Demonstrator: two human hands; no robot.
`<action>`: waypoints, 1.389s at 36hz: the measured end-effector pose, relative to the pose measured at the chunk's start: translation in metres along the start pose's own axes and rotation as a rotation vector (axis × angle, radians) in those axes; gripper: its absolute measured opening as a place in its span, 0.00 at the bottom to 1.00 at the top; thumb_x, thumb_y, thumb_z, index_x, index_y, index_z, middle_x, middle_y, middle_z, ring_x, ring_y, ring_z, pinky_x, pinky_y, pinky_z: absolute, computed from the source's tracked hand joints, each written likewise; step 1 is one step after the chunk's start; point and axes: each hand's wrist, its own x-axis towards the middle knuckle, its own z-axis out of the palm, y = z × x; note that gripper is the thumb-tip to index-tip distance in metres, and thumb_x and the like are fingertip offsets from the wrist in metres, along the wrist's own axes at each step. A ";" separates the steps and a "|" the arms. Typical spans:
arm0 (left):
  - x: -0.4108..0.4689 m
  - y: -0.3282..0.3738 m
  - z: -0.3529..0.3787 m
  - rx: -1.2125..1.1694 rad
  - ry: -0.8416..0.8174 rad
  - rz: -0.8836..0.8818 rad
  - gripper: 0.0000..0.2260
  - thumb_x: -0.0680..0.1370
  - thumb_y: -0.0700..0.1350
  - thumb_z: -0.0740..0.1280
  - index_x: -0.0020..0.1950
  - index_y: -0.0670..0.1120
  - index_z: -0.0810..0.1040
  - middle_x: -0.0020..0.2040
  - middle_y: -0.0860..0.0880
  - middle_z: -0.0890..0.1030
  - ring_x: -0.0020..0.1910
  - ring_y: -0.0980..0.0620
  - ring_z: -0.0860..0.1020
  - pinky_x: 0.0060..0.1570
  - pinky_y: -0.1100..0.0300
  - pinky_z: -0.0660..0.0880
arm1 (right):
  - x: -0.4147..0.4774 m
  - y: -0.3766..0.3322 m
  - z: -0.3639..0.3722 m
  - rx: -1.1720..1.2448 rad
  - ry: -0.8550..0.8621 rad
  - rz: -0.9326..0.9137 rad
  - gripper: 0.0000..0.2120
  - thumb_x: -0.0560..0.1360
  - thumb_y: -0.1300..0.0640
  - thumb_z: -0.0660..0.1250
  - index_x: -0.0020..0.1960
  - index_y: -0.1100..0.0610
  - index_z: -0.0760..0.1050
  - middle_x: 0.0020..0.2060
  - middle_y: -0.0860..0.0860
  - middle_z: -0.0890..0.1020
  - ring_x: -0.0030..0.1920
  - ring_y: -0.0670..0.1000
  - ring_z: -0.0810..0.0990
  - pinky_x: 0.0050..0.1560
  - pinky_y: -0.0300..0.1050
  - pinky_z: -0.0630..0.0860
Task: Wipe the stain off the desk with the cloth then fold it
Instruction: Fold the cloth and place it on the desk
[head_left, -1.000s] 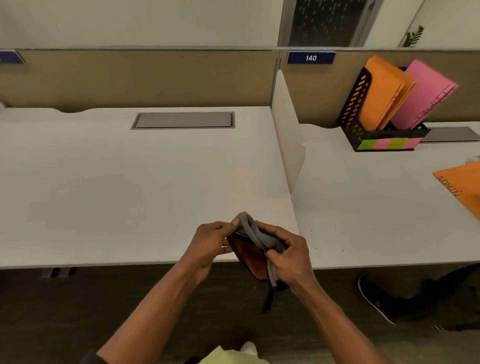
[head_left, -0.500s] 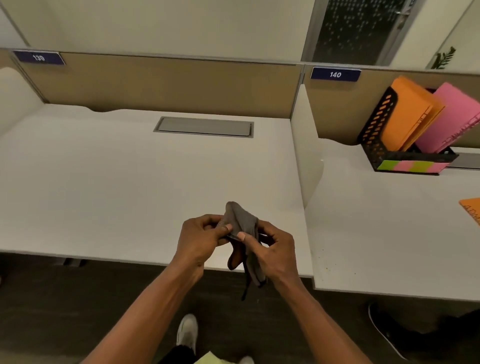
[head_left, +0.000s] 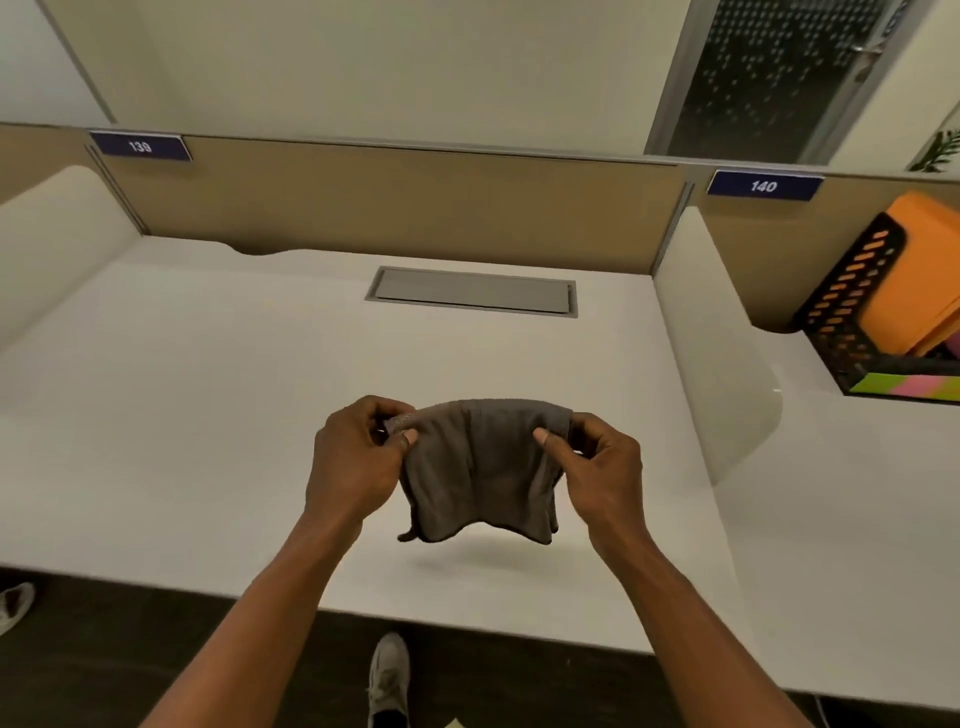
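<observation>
A dark grey cloth (head_left: 480, 470) hangs spread out a little above the white desk (head_left: 218, 415), over its front half. My left hand (head_left: 358, 457) pinches its top left corner and my right hand (head_left: 597, 467) pinches its top right corner. The cloth's lower edge hangs free and casts a shadow on the desk. No stain shows on the desk surface.
A grey cable hatch (head_left: 472, 291) lies flush in the desk at the back. A white divider (head_left: 701, 332) stands on the right, a beige partition (head_left: 395, 202) behind. A black file rack (head_left: 852, 312) with orange folders stands on the neighbouring desk. A shoe (head_left: 388, 675) is on the floor below.
The cloth was bunched between both hands at the desk's front edge. Now my hands have moved apart and forward, and the cloth hangs stretched out over the desk.
</observation>
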 end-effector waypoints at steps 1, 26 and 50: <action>0.013 -0.002 -0.010 0.021 0.002 0.021 0.07 0.81 0.40 0.76 0.56 0.51 0.86 0.50 0.57 0.88 0.50 0.57 0.85 0.45 0.66 0.76 | 0.008 -0.002 0.011 0.001 -0.002 0.008 0.05 0.74 0.55 0.79 0.47 0.46 0.85 0.41 0.42 0.88 0.44 0.44 0.86 0.43 0.32 0.80; 0.300 -0.100 -0.162 0.259 0.036 0.022 0.10 0.83 0.33 0.67 0.56 0.45 0.85 0.49 0.51 0.85 0.48 0.43 0.86 0.55 0.42 0.85 | 0.167 -0.020 0.303 -0.267 -0.219 0.032 0.07 0.72 0.62 0.79 0.48 0.53 0.85 0.42 0.46 0.88 0.45 0.49 0.86 0.50 0.47 0.84; 0.406 -0.199 -0.087 0.865 -0.554 0.309 0.40 0.86 0.60 0.65 0.89 0.41 0.52 0.90 0.44 0.47 0.89 0.46 0.45 0.87 0.46 0.53 | 0.239 0.061 0.373 -0.856 -0.538 -0.216 0.32 0.81 0.60 0.69 0.82 0.56 0.61 0.83 0.55 0.61 0.83 0.56 0.58 0.80 0.52 0.63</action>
